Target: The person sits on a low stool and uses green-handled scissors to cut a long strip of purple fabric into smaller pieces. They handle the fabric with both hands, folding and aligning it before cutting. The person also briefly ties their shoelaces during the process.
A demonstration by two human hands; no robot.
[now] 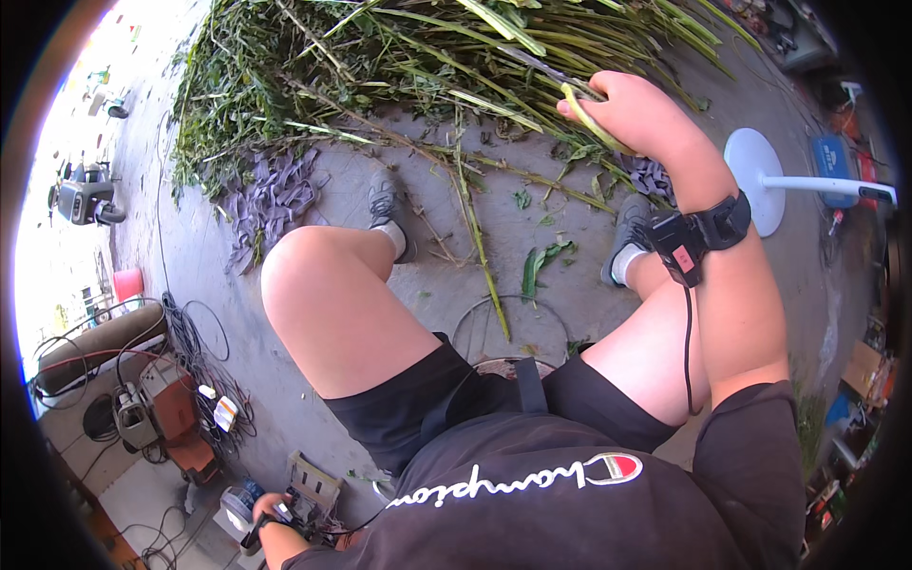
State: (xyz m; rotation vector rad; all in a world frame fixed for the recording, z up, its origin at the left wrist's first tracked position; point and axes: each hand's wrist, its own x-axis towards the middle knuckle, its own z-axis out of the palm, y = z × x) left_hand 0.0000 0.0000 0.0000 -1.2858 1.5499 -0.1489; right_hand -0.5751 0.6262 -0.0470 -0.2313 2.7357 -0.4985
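Smooth grey floor [204, 266] beneath everything. Large tangled heap of long green leafy stalks [285, 66] lies beyond the person's feet; crumpled mauve-grey strips [271, 204] at its near left edge. Right hand [627, 109] over the heap's right part. Left hand [271, 505] low at left, at a round blue-and-white object [236, 509]; cannot tell whether its fingers grip. Narrow, curved yellow-green strip [587, 121] pinched in the right fingers.

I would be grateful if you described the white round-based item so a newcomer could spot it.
Find the heap of green stalks across the top, then move right to the right hand. Just to its lower right is a white stand; its broad flat disc and pole set it apart from the blue box nearby.
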